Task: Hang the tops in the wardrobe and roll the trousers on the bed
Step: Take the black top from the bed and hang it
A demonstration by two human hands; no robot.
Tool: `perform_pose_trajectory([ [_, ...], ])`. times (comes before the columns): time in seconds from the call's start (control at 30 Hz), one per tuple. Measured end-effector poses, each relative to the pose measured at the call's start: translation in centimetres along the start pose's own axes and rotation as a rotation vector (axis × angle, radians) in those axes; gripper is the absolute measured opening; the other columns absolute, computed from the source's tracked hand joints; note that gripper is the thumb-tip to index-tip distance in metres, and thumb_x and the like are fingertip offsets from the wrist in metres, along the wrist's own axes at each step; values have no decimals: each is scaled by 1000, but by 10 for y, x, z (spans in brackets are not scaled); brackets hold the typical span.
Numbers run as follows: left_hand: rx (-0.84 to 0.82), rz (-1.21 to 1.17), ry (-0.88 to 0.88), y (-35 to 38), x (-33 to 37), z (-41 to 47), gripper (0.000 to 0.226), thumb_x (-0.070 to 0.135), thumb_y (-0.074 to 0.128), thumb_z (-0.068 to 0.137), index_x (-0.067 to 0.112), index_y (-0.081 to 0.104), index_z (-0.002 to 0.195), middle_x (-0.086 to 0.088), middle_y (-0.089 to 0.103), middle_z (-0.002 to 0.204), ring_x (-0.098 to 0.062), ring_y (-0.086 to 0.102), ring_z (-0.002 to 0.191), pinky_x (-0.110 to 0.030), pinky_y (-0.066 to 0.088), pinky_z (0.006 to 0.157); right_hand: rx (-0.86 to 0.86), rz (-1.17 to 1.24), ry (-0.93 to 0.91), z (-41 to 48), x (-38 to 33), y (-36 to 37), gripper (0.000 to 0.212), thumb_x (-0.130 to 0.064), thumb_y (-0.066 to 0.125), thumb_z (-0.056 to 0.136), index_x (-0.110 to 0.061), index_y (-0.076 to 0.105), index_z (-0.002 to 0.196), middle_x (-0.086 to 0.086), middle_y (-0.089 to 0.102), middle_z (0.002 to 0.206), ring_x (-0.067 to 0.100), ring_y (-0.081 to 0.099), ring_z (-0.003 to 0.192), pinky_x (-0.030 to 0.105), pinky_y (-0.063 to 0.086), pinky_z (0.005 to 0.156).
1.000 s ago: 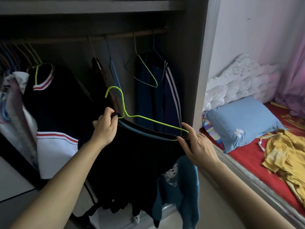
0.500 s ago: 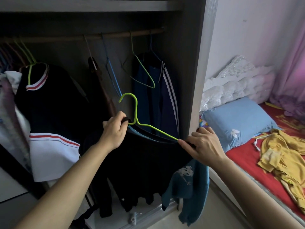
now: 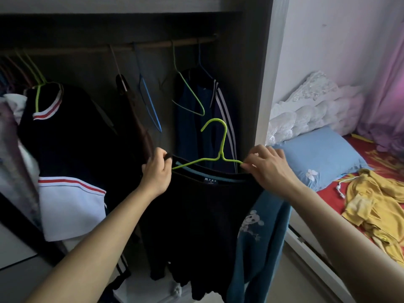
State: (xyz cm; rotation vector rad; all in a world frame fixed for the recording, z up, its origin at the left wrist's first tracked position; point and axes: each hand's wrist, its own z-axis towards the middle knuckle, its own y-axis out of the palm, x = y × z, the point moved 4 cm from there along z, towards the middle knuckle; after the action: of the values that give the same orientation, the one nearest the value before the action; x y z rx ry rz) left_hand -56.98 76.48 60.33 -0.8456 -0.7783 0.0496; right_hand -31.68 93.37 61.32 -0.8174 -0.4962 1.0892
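A black top [image 3: 203, 215] with teal sleeves and a small neck label hangs from a lime-green hanger [image 3: 219, 147] in front of the open wardrobe. My left hand [image 3: 156, 171] grips the left side of the neckline and that end of the hanger. My right hand [image 3: 267, 167] pinches the right end of the hanger and the collar. The hanger's hook stands upright, well below the wooden rail [image 3: 153, 45]. A yellow garment [image 3: 376, 206] lies crumpled on the red bed [image 3: 328, 196] at the right.
On the rail hang a black-and-white top with red stripes [image 3: 65, 160], a bare blue hanger [image 3: 150, 106], a bare green hanger [image 3: 190, 95] and a dark striped jacket [image 3: 220, 119]. The wardrobe's side panel [image 3: 266, 84] stands beside my right hand. A blue pillow [image 3: 323, 154] lies on the bed.
Both hands have carried the hanger and top to the right and turned it level; the hook now stands upright and the neck label faces me.
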Motion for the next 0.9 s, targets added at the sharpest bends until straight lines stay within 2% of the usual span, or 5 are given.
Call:
perform_pose_trajectory([
  [0.23,-44,-71,-97,0,-5,8,13,33,42,99,21,39,94,0,49,100,-27,43,99,-35,22,89,-210,-44,-80,11,-7,7,31,-45,34,104,-22,55,101,-7,62,82,24,58,84,35,38,77],
  [0.43,-138,-95,72,-15,-3,17,55,85,53,68,44,43,103,24,53,104,-5,46,108,-35,27,98,-29,304,77,33,-8,-17,18,-41,42,103,-29,46,92,-16,50,69,2,50,65,29,34,56],
  [0.53,-242,-66,128,-17,-11,26,38,50,71,82,48,50,114,19,62,115,-7,55,116,-33,37,104,-32,265,109,43,-7,-32,23,-45,41,103,-26,48,92,-14,53,68,7,51,63,30,40,54],
  [0.63,-292,-146,166,-8,-16,29,24,20,66,93,44,68,98,23,71,95,1,65,98,-23,50,89,-50,218,136,46,-11,-44,25,-49,45,100,-28,55,91,-13,56,64,6,53,63,25,37,53],
  [0.9,-347,-105,237,20,-2,52,17,26,62,95,34,71,107,14,73,97,-8,67,95,-35,53,88,-220,189,233,46,-14,-66,27,-48,50,98,-33,71,91,-14,63,63,3,60,63,31,49,62],
])
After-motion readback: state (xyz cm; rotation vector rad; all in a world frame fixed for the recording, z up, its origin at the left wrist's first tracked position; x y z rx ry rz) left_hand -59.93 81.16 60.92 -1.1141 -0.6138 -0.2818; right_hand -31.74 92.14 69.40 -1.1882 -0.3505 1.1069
